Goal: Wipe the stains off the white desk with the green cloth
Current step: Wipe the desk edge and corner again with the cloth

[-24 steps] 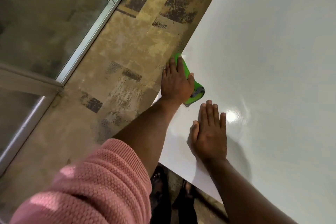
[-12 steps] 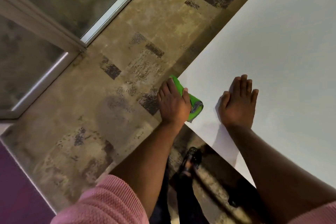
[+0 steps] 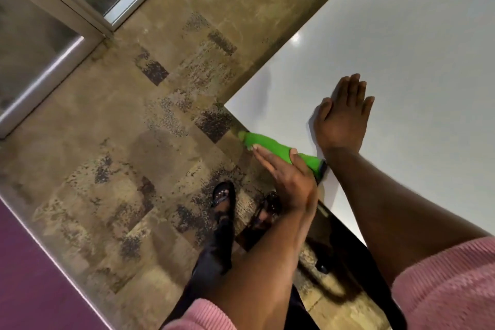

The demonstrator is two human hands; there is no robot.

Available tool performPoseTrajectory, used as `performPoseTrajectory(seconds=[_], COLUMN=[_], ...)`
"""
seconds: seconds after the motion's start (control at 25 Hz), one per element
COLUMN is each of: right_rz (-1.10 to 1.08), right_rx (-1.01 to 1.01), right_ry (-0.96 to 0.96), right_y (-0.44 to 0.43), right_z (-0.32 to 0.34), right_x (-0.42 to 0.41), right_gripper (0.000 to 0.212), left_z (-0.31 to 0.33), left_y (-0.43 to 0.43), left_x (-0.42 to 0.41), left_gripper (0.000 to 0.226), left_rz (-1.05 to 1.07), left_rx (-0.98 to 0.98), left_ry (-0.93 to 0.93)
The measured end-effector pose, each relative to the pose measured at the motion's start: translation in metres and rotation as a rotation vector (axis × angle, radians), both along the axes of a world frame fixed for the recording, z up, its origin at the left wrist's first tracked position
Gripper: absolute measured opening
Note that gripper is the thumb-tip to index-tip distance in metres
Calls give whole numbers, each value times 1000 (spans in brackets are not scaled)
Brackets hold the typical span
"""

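The white desk [image 3: 401, 48] fills the upper right, and its near-left corner sits mid-frame. The green cloth [image 3: 267, 143] lies folded over the desk's near edge, just right of that corner. My left hand [image 3: 286, 177] presses the cloth against the edge from the outside, fingers straight, thumb over the top of the cloth. My right hand [image 3: 342, 115] rests flat on the desk surface just beyond the cloth, fingers together, holding nothing. No stains show on the visible desk surface.
Mottled brown carpet tiles [image 3: 160, 142] cover the floor left of the desk. A glass partition with a metal frame [image 3: 88, 21] runs across the upper left. A purple wall [image 3: 32, 276] sits lower left. My sandalled feet [image 3: 225, 198] stand beside the desk's near edge.
My left hand has slid the cloth from the desk's left edge around the corner onto the near edge. My right hand stays flat on the desk. The view has tilted down.
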State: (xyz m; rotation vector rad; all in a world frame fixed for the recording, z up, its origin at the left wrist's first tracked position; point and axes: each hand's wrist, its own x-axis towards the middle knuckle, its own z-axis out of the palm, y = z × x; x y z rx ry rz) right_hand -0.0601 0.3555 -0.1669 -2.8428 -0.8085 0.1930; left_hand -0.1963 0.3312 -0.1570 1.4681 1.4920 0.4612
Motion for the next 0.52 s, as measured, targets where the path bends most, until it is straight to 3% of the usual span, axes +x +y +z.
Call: performPoseTrajectory(seconds=[0.12,0.36,0.44,0.52], right_rz=[2,-1,-6,-17], right_rx=[19,44,33,25], right_ry=[6,11,10,18], right_y=[1,2,2,1], right_z=[2,2,2,3], right_x=[0,0,1,2], right_gripper=[63,63,63,63], left_z=[2,9,6,-1], left_y=[-47,-99,-65,-8], left_x=[-6,-16,-17,-11], left_gripper=[87,92,91,87], left_rz=[-40,-140,-129,-66], left_rx=[-178,-345,-333,-169], left_ry=[-2,19,-40,-24])
